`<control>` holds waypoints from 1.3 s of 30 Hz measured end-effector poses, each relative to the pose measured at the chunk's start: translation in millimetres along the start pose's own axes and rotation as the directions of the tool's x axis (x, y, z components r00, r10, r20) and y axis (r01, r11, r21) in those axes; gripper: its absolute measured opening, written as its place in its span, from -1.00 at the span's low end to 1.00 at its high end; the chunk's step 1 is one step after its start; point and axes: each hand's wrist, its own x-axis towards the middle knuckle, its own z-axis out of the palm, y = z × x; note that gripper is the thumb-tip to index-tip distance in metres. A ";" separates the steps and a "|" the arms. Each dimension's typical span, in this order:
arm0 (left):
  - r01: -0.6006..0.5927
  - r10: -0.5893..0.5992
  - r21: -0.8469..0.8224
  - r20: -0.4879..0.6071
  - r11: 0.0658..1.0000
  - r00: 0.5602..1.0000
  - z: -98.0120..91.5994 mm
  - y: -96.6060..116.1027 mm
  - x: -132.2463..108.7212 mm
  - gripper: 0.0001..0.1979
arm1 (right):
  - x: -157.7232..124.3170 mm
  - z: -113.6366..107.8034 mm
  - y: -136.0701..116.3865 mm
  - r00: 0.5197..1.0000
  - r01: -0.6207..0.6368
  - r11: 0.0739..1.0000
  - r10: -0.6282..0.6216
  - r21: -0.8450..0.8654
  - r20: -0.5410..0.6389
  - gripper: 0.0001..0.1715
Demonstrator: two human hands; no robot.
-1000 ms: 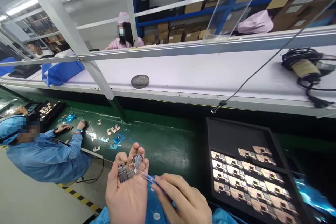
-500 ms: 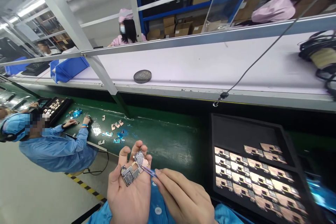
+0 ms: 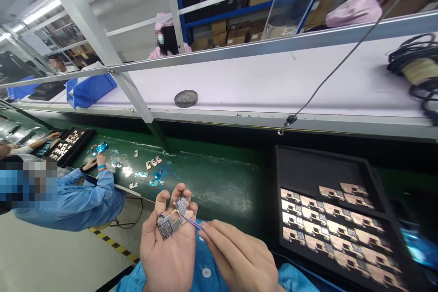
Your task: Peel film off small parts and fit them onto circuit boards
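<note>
A small grey circuit board [image 3: 166, 230], jagged in outline with metal-shielded parts, rests across the palm and fingers of my left hand [image 3: 173, 258]. That hand is palm up, its fingers curled around the board's far edge. My right hand [image 3: 242, 255] pinches a pair of slim purple-blue tweezers [image 3: 195, 223] between thumb and fingers. The tweezer tips reach the board near its middle right; whether they grip anything there is too small to tell. Both hands are above the near edge of the green bench [image 3: 219, 173].
To the right, a black tray [image 3: 308, 164] carries rows of copper-coloured boards. Loose boards [image 3: 153, 162] and blue film [image 3: 158, 175] lie at left, near a co-worker in a blue smock [image 3: 71, 200]. A white shelf [image 3: 239, 82] runs above, with a hanging cord [image 3: 328, 77].
The co-worker at left has leaned further left, and their hands have shifted left over the bench. My hands, the board and the tweezers have barely moved.
</note>
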 end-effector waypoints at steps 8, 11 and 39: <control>-0.046 0.034 0.122 0.093 0.991 0.995 -4.4 -3.7 1.8 -0.70 | 0.9 7.0 -5.5 0.998 -0.064 0.998 0.064 -0.017 -0.008 -0.84; -0.084 0.067 0.176 0.099 0.981 0.993 -9.3 -4.9 2.5 -0.67 | 0.7 8.4 -8.1 0.994 -0.105 0.994 0.105 0.025 0.015 -0.84; -0.195 0.190 0.237 0.046 0.952 0.981 -18.6 -2.5 6.7 -0.62 | 1.1 15.0 -3.3 0.996 -0.067 0.995 0.063 0.071 0.067 -0.83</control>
